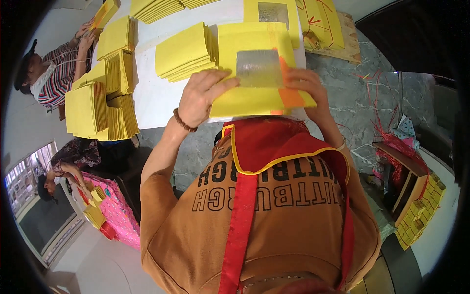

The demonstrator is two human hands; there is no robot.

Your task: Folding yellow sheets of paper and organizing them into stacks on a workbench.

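In front of me at the table's near edge lies a yellow folded sheet (230, 102) with a see-through window in its middle and an orange strip on its right side. My left hand (200, 93) grips its left part, the fingers bent over it near the window. On the right side my right hand (307, 87) holds the edge, fingers closed over the orange strip and the thumb hidden. Just beyond my left hand rests a fanned stack of yellow folded sheets (183, 51). Another yellow windowed sheet (252, 11) lies behind the held one.
The white table (152, 103) carries more yellow stacks (90, 110) at its left end. Tied yellow bundles (320, 24) sit on a wooden board at the far right. A person in a striped top (63, 73) handles a yellow piece; another person (73, 159) bends over a pink-covered table (120, 210).
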